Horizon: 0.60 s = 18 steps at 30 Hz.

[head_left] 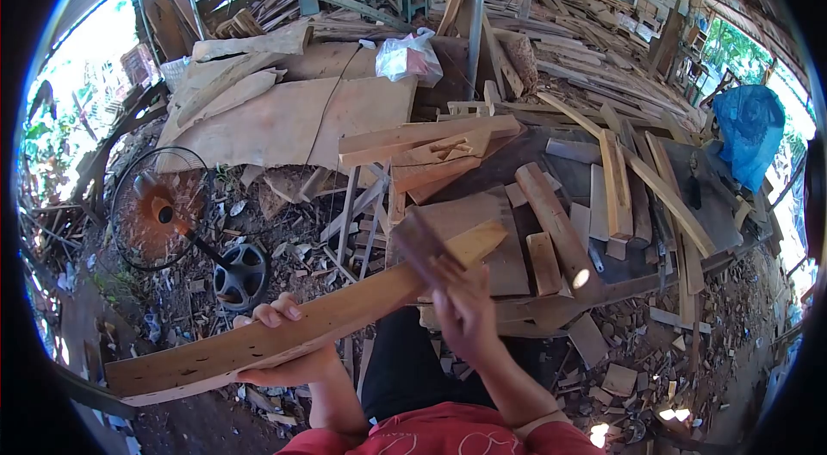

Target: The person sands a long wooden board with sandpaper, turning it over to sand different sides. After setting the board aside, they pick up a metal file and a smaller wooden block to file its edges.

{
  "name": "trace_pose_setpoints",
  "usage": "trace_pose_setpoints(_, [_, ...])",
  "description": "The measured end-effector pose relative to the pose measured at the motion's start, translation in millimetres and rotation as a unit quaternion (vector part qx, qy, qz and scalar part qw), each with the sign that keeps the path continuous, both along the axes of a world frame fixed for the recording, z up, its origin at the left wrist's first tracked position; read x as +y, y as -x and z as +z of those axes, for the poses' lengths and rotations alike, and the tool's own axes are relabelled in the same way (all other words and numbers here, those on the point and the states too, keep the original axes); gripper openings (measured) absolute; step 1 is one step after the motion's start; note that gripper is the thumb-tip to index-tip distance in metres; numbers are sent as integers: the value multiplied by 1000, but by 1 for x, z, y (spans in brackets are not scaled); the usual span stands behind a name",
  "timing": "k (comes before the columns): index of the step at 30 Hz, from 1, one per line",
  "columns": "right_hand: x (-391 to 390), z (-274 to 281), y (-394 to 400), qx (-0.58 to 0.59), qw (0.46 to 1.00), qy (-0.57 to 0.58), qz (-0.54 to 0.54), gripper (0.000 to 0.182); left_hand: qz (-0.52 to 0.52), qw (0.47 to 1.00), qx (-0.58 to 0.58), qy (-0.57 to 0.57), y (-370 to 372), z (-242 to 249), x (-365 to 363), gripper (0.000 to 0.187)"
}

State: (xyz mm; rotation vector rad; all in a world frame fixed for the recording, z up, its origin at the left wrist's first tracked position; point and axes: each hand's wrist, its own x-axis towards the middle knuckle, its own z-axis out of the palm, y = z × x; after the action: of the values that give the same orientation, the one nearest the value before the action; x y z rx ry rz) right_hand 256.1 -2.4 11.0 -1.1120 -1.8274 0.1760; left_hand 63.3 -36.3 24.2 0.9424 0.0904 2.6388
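- We see the left hand (299, 366) gripping a long, slightly curved plank (284, 336) from beneath, its fingertips hooked over the upper edge.
- The plank slants across the front of the body, its broad end low at the left and its narrower end higher at the right, above the near edge of the workbench (564, 308).
- We find the right hand (463, 307) closed on a dark brown block (420, 246), which lies across the plank near its narrower end; whether the block presses on the wood we cannot tell.
- On the workbench, beyond the hands, we note a thick reddish-brown timber (554, 218) with a short wooden piece (543, 264) just beside it, and further right a pale frame-like piece (613, 188).
- To the left, we observe a fan (157, 201) tilted over ground strewn with chips, its dark base (241, 277) nearer the plank.
- Further back, we distinguish a white plastic bag (409, 57) near a metal post (476, 15), and a blue sheet (748, 132) at the right.
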Motion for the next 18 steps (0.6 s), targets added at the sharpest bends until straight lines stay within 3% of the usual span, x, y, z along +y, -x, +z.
trace_pose_setpoints(3, [1,-11,-4,124,981,59,137,25,11,1000,-12,18,0,-2,-1,60])
trace_pose_setpoints(5, [22,-32,-21,110,991,61,36,24,12,1000,-7,21,3,-5,-3,61])
trace_pose_setpoints(7, [43,-27,-48,186,937,296,-15,24,17,999,-23,46,4,-6,-5,63])
trace_pose_setpoints(8, [54,-29,-48,187,937,295,-16,24,16,999,-22,46,4,-6,-4,63])
trace_pose_setpoints(10, [67,-33,-50,228,970,62,-65,30,0,999,-12,45,4,-7,-4,65])
trace_pose_setpoints(11, [61,-29,-50,145,977,142,-69,26,-1,999,-15,46,2,-6,-4,65])
trace_pose_setpoints(13, [34,-20,-25,160,970,184,17,22,0,997,-38,70,-1,2,-4,59])
trace_pose_setpoints(15, [0,-4,5,7,999,-2,40,23,11,995,-50,89,-3,5,-4,59])
trace_pose_setpoints(18, [3,-14,6,27,995,-5,91,26,1,993,-59,107,0,0,-7,58])
